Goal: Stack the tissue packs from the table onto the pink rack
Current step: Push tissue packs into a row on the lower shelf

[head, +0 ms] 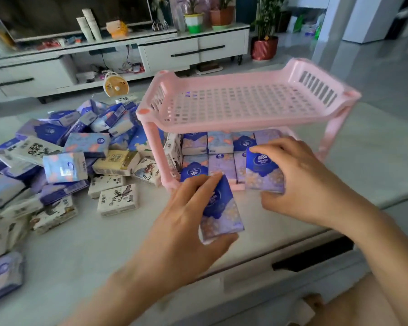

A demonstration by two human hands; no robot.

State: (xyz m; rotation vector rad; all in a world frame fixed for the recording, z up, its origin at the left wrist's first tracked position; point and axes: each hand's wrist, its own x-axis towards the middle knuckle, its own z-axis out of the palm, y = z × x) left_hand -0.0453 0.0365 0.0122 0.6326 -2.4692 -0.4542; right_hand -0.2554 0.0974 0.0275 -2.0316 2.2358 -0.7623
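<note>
Pink plastic, the two-tier rack [222, 124] stands right of centre on the pale table [104, 250]. Its lower shelf carries rows of tissue packs [219, 142] set side by side. The right hand [299, 184] grips a blue-and-purple pack [264, 170] upright at the front edge of that lower shelf, fingers over its top, thumb beneath. The left hand [186, 222], lower centre, holds a second pack [222, 215], tilted, between thumb and fingers in front of the rack. A loose heap of packs [80, 149] fills the left of the frame.

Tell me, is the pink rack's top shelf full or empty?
Empty. The top shelf shows only bare pink grid; the packs sit underneath it.
</note>
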